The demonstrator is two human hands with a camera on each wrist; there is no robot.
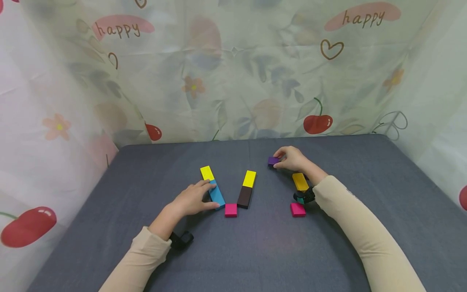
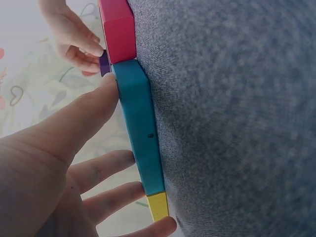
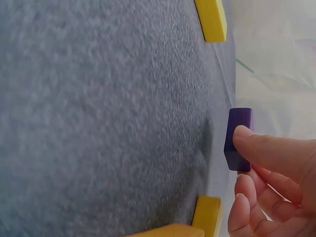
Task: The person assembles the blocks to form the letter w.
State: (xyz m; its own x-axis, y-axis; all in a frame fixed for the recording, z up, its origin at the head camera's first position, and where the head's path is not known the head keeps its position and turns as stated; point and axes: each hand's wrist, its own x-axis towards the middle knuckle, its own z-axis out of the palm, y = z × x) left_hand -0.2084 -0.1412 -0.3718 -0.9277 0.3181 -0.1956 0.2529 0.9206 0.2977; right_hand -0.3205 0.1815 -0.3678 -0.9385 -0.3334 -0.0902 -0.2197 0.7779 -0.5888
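My right hand [image 1: 292,159] pinches a small purple block [image 1: 272,161] between thumb and fingers at the far side of the table. In the right wrist view, the purple block [image 3: 241,117] is held up close over the cloth. My left hand [image 1: 191,199] rests spread beside a long blue block [image 1: 217,197], its thumb at the near end and straight fingers along it. A yellow block [image 1: 206,172] continues the blue one at its far end. A pink block [image 1: 230,210] lies at the blue block's near corner, beside a dark brown block [image 1: 245,197] topped by another yellow block [image 1: 249,178].
Under my right wrist lie an orange-yellow block [image 1: 300,181] and a teal block [image 1: 300,200], mostly hidden by the black wrist camera [image 1: 305,196]. A second pink block [image 1: 298,209] sits just nearer. Grey cloth covers the table [image 1: 255,251]; a printed curtain [image 1: 233,73] hangs behind.
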